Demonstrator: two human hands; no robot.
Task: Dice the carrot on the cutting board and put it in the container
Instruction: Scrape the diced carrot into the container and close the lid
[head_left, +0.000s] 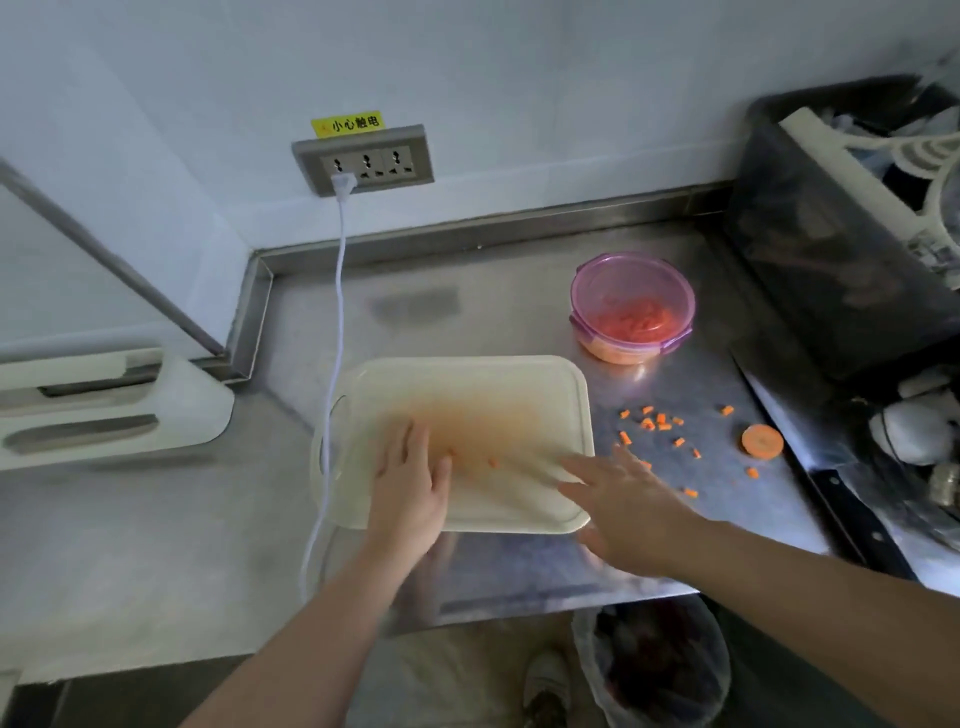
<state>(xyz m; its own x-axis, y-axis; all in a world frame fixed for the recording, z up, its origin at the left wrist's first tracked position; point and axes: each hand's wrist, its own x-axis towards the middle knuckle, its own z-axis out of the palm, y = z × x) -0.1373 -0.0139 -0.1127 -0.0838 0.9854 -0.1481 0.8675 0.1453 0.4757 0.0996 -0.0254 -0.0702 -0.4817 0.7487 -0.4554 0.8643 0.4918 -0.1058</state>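
At centre frame, the left hand (410, 483) lies flat on the stained cutting board (467, 395), fingers straight, holding nothing. The right hand (628, 514), blurred, spreads open and empty over the board's lower right corner; I cannot tell whether it touches. Carrot dice (657, 423) lie scattered on the counter (519, 312) right of the board. More sit, hazily, in the pink container (623, 280) above them.

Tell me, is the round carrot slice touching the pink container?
Apart. The head view shows the carrot slice lying on the counter, right of and nearer than the container, with bare steel between them.
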